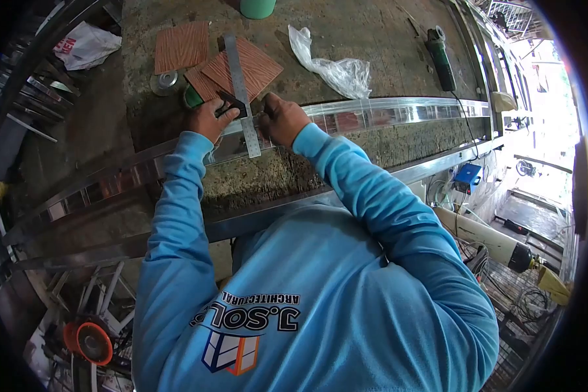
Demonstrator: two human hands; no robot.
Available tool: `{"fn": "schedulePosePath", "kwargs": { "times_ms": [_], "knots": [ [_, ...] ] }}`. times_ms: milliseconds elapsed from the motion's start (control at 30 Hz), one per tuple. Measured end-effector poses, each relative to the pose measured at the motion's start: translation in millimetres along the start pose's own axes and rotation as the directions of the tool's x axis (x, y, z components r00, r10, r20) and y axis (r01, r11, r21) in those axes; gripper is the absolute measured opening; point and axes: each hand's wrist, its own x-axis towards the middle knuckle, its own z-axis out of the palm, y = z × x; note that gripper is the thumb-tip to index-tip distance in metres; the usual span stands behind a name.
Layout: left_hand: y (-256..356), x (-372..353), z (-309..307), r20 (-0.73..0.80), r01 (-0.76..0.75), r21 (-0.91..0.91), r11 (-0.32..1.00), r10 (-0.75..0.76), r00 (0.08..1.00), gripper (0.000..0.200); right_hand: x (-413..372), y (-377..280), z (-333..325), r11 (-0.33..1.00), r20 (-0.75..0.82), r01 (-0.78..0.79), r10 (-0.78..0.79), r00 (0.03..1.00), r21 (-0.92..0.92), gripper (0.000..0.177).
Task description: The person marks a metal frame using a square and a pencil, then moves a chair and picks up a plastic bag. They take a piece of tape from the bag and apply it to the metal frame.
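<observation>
My left hand (208,121) grips the black head of a combination square (237,73). Its steel blade lies across a long shiny metal bar (346,116). On the other side of the blade, my right hand (282,119) is closed with fingers pinched close to the bar; whatever they hold is too small to make out. Beneath the far end of the blade are brown wood-grain squares (258,63), and another wood-grain piece (181,47) lies to the left. A round metal disc or tape roll (167,79) and a green object (193,97) sit near my left hand.
Crumpled clear plastic (336,70) lies beyond the bar. An angle grinder (441,60) with its cord is at the right, and a green container (257,8) stands at the back. Metal rails (431,168) edge the worktable. An orange-rimmed wheel (94,343) is low at left.
</observation>
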Motion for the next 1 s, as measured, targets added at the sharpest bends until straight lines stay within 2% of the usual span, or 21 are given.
{"fn": "schedulePosePath", "kwargs": {
  "times_ms": [100,200,233,267,300,333,367,400,433,467,500,533,567,633,700,733,800,833,867,900,1000],
  "knots": [
    [4,4,-5,0.123,0.056,-0.067,0.996,-0.048,0.991,0.062,13,0,7,0.997,0.028,-0.004,0.006,1.000,-0.083,0.035],
    [-4,1,0,-0.008,-0.081,-0.015,0.997,0.081,0.997,0.053,16,-10,24,0.986,0.062,0.010,0.000,0.998,-0.164,0.036],
    [-6,1,3,-0.044,-0.129,-0.075,0.989,0.126,0.991,0.048,16,-10,23,0.978,0.044,-0.003,0.012,0.999,-0.211,0.036],
    [-9,1,7,-0.082,-0.204,-0.149,0.968,0.194,0.978,0.043,23,16,45,0.776,0.180,0.301,-0.241,0.954,-0.554,0.037],
    [-11,3,10,-0.072,-0.191,-0.248,0.950,0.178,0.981,0.036,22,15,50,0.960,-0.004,0.052,-0.055,0.998,-0.274,0.035],
    [-14,5,12,-0.061,-0.218,-0.220,0.951,0.210,0.976,0.033,20,13,50,0.960,-0.003,0.099,-0.103,0.995,-0.264,0.033],
    [-18,7,8,-0.041,-0.250,-0.178,0.952,0.247,0.968,0.033,11,3,41,0.982,0.023,0.061,-0.058,0.998,-0.180,0.029],
    [-21,9,9,-0.023,-0.236,-0.175,0.956,0.235,0.972,0.034,-5,-15,21,0.981,0.167,0.022,0.011,0.986,-0.195,0.026],
    [-8,5,5,-0.043,-0.203,-0.156,0.967,0.199,0.979,0.035,-15,-17,12,0.888,0.447,0.327,-0.160,0.880,-0.325,0.024],
    [4,-1,-1,-0.064,-0.155,-0.130,0.979,0.148,0.987,0.036,-19,-24,8,0.710,0.838,0.647,-0.148,0.525,-0.280,0.028],
    [9,-3,-3,-0.067,-0.155,-0.071,0.985,0.151,0.986,0.036,-39,7,49,0.453,0.800,0.842,-0.366,0.475,-0.292,0.029],
    [9,-4,-6,-0.069,-0.145,-0.009,0.989,0.144,0.987,0.037,-56,41,82,0.144,0.763,0.937,-0.548,0.342,-0.317,0.031],
    [4,-4,-5,-0.084,-0.150,-0.004,0.989,0.149,0.985,0.040,-62,43,70,0.450,0.694,0.844,-0.508,0.510,-0.291,0.028],
    [7,-2,-6,-0.055,-0.151,-0.031,0.988,0.149,0.987,0.041,-82,42,35,0.901,0.605,0.418,-0.271,0.748,-0.113,0.024],
    [-7,2,-3,-0.025,-0.165,-0.083,0.983,0.163,0.986,0.042,-98,48,2,0.929,0.222,0.366,-0.368,0.903,0.049,0.025],
    [-25,4,-5,-0.020,-0.174,-0.116,0.978,0.173,0.985,0.043,-107,48,-16,0.925,0.116,0.342,-0.363,0.925,0.164,0.028],
    [-27,-1,-30,0.073,-0.125,-0.088,0.988,0.131,0.989,0.046,-117,76,-20,0.923,0.130,0.311,-0.346,0.929,0.228,0.033],
    [-35,-5,-43,0.090,-0.084,-0.033,0.996,0.087,0.992,0.049,-128,40,-54,0.913,0.111,0.265,-0.312,0.944,0.309,0.032],
    [-42,-11,-55,0.106,-0.058,0.020,0.998,0.055,0.993,0.052,-136,18,-73,0.953,0.266,-0.028,-0.057,0.962,0.303,0.026],
    [-50,-16,-64,0.080,-0.011,0.060,0.998,0.006,0.997,0.059,-137,33,-70,0.984,0.260,0.021,-0.067,0.963,0.176,0.021],
    [-68,-22,-78,0.062,0.077,0.091,0.993,-0.082,0.995,0.073,-135,27,-67,0.936,0.325,-0.186,0.084,0.942,0.298,0.020]
  ]
}}
